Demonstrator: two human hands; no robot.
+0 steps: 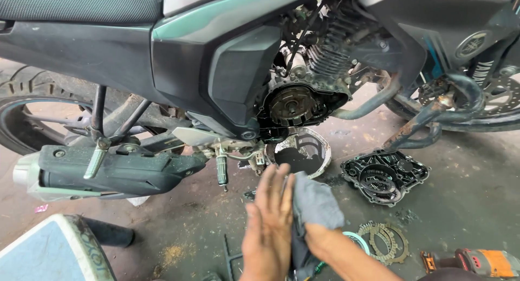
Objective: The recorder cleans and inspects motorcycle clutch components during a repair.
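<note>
My left hand (268, 221) is held flat with its fingers stretched out, its palm side against a grey cloth (314, 202). My right hand (320, 238) grips that cloth from the other side and is mostly wrapped in it. Both hands hover low over the oily floor, just in front of a round pan (319, 148) of dark oil under the engine. Above the pan is the motorcycle's exposed clutch (292, 105), with its side cover off.
The removed black engine cover (384, 175) lies on the floor to the right, with ring-shaped clutch plates (385, 241) nearer me. An orange power tool (479, 262) lies at bottom right. The exhaust muffler (108, 170) and a blue-and-white box (49, 254) are to the left.
</note>
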